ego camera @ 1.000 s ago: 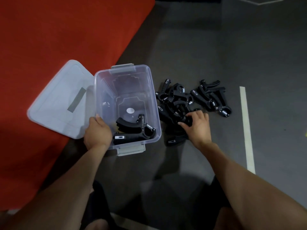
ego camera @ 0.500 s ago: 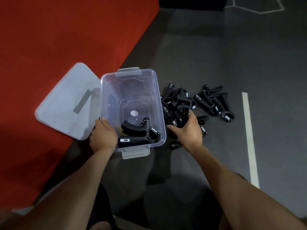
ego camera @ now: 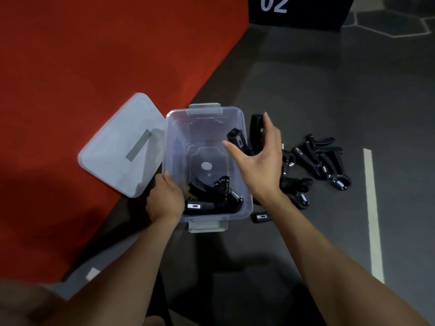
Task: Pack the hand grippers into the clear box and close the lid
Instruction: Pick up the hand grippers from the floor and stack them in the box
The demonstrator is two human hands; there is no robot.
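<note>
The clear box stands open on the dark floor with one black hand gripper lying at its near end. My left hand grips the box's near left corner. My right hand hovers over the box's right rim and holds a second black hand gripper between thumb and fingers, its two handles pointing up and away. Several more hand grippers lie in a loose pile on the floor to the right of the box. The lid lies flat to the left of the box.
A red mat covers the floor on the left, and the lid rests on its edge. A white floor line runs to the right of the pile. A black block marked 02 stands at the far end.
My right hand has lifted a hand gripper out of the pile and carried it left, up to the box's right rim. My left hand has stayed on the box corner.
</note>
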